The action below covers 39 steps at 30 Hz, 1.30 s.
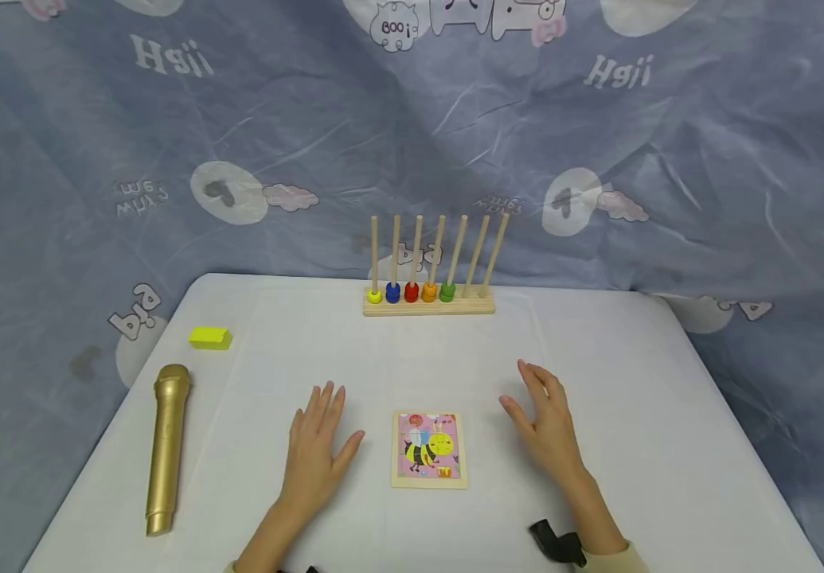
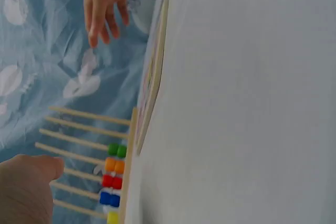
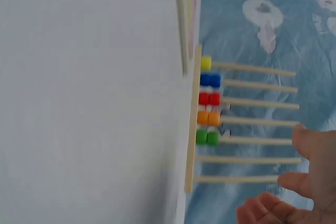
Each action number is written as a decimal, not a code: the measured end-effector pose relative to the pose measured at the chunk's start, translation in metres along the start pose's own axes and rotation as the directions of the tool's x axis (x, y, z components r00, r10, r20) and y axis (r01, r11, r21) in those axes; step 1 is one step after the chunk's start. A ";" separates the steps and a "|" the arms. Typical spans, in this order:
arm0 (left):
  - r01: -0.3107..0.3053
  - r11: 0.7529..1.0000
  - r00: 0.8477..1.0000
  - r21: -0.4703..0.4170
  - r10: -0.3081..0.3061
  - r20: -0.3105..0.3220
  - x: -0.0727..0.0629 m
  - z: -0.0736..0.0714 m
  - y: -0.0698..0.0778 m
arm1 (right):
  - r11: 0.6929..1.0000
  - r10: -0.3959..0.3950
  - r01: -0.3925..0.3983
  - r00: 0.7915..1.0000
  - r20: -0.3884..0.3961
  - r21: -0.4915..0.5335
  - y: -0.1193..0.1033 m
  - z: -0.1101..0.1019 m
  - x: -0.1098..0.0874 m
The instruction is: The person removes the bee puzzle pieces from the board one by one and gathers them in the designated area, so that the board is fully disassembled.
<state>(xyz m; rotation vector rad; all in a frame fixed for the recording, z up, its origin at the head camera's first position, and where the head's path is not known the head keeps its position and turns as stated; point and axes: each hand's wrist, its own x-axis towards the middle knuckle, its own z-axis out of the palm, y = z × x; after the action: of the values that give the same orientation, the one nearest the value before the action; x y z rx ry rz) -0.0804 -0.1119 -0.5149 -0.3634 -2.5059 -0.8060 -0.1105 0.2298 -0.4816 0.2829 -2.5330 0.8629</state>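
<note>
A small square bee picture puzzle (image 1: 429,450) in a pale wooden frame lies flat on the white table, between the two hands. To its left my left hand (image 1: 314,458) is held with fingers extended and thumb out toward the puzzle, holding nothing. On the other side my right hand (image 1: 548,426) has its fingers loosely bent and its palm turned inward, also with nothing in it. Only the thumb side of the left hand (image 2: 29,187) shows in the left wrist view. The right wrist view catches the fingers of the right hand (image 3: 310,177) at the lower right.
At the table's back stands a wooden bead rack (image 1: 429,306) with several upright pegs; yellow, blue, red, orange and green beads sit low on it. A gold microphone (image 1: 166,450) lies at the left, with a yellow block (image 1: 210,338) beyond it. A patterned cloth (image 1: 412,143) hangs behind.
</note>
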 end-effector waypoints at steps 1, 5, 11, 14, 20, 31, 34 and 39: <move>-0.010 1.000 1.000 -0.027 0.010 -0.008 -0.003 0.006 0.005 | 0.999 -0.001 0.002 1.000 -0.018 0.033 -0.005 0.003 -0.001; -0.007 0.993 1.000 -0.119 0.008 0.008 -0.016 0.023 0.026 | 0.986 0.024 -0.017 0.999 -0.038 0.168 -0.022 0.016 -0.005; 0.027 0.989 0.997 -0.146 -0.015 0.078 -0.031 0.041 0.044 | 0.955 0.019 -0.026 1.000 0.025 0.297 -0.039 0.034 -0.009; 0.009 0.997 0.995 -0.080 -0.001 0.095 -0.033 0.047 0.045 | 0.944 -0.002 -0.020 0.998 0.068 0.328 -0.046 0.041 -0.010; -0.024 1.000 0.994 0.009 0.023 0.106 -0.034 0.050 0.042 | 0.930 -0.020 -0.034 0.989 0.143 0.365 -0.060 0.051 -0.007; -0.037 0.999 0.993 0.017 0.035 0.114 -0.035 0.050 0.041 | 0.935 -0.006 -0.076 0.973 0.231 0.346 -0.071 0.075 -0.002; -0.035 0.999 0.994 0.026 0.032 0.105 -0.036 0.050 0.041 | 0.939 -0.005 -0.083 0.967 0.255 0.335 -0.071 0.083 -0.004; -0.024 0.999 0.994 0.022 0.022 0.108 -0.035 0.048 0.041 | 0.949 0.015 -0.101 0.961 0.277 0.299 -0.070 0.091 -0.005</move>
<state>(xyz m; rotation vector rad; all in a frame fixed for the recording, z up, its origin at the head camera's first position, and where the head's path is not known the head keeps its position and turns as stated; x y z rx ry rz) -0.0525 -0.0541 -0.5473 -0.4381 -2.6041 -0.7662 -0.1145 0.1186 -0.5113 0.4542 -2.6561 1.3334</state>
